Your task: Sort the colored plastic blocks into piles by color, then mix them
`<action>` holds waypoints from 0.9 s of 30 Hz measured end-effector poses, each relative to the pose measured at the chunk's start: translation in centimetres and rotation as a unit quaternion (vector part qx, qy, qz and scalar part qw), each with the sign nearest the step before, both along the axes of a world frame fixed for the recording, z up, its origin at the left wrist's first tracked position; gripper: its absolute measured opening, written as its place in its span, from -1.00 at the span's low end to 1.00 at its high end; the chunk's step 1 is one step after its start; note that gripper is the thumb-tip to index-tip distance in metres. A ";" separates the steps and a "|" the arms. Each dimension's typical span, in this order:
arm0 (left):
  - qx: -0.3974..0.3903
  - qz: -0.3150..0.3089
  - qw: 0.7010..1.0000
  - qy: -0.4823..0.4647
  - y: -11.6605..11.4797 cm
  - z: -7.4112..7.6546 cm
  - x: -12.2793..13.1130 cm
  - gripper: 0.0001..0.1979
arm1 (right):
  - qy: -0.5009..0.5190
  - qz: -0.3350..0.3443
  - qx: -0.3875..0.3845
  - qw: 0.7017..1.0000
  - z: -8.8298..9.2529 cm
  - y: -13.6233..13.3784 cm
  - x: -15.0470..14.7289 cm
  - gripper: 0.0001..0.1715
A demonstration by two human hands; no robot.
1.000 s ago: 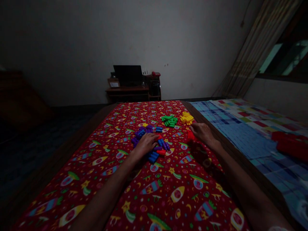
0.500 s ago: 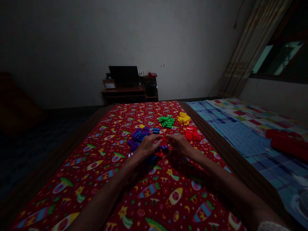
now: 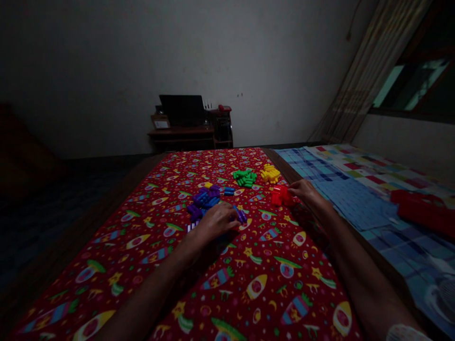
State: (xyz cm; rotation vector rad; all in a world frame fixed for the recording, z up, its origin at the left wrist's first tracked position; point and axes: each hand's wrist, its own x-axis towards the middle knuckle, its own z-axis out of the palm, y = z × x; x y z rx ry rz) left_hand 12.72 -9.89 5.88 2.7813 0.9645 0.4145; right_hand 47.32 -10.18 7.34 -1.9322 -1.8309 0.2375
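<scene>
My left hand (image 3: 219, 219) rests low over the near end of a mixed heap of blue and purple toy blocks (image 3: 203, 199). Its fingers curl downward, hiding what they touch, and purple blocks (image 3: 241, 215) show just past the fingertips. Further right, my right hand (image 3: 308, 193) reaches to a small pile of red toy blocks (image 3: 279, 195). The thumb and fingers pinch a red block (image 3: 288, 195) at the right side of that pile. A single blue block (image 3: 229, 191) and a yellow block (image 3: 208, 185) lie by the mixed heap.
Green blocks (image 3: 245, 178) and yellow blocks (image 3: 270, 174) form separate piles further back on the red patterned cloth (image 3: 256, 284). To the right is a bed surface with a blue checked cover (image 3: 359, 203) and a red bag-like item (image 3: 423, 213). A desk with a monitor (image 3: 183, 110) stands by the wall.
My right hand has moved right, from beside my left hand to the red pile, and a red block from the middle has gone with it. My left hand stays over the blue and purple heap.
</scene>
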 end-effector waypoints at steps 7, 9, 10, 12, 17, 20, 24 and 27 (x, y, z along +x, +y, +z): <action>0.014 -0.009 0.995 0.098 -1.1 0.5 0.1 -0.82 | -0.080 -0.060 -0.018 0.995 0.5 -0.4 -0.9 -0.65; 0.017 -0.015 0.994 0.107 -0.9 0.5 0.1 -0.86 | -0.095 -0.065 -0.003 0.993 1.5 -0.7 -1.1 -0.64; 0.019 -0.019 0.995 0.098 -0.8 0.5 0.2 -0.88 | -0.099 -0.062 0.008 0.993 1.9 -0.9 -1.3 -0.64; 0.014 -0.015 0.999 0.039 -0.6 0.6 0.3 -0.87 | -0.085 -0.034 0.038 0.995 2.8 -1.4 -2.3 -0.64; -0.165 0.090 0.958 -0.215 -0.2 0.9 1.2 -0.61 | 0.113 0.223 0.042 0.967 2.7 -3.1 -8.8 -0.64; -0.319 0.104 0.903 -0.270 -0.2 0.6 1.8 -0.45 | 0.116 0.345 0.062 0.929 1.7 -4.2 -13.0 -0.62; -0.385 0.090 0.877 -0.273 -0.3 0.1 2.1 -0.36 | 0.046 0.321 0.078 0.943 1.7 -4.4 -13.5 -0.79; -0.290 0.099 0.916 -0.258 -0.3 0.6 1.6 -0.42 | -0.018 0.259 0.017 0.965 2.7 -3.8 -10.5 -0.67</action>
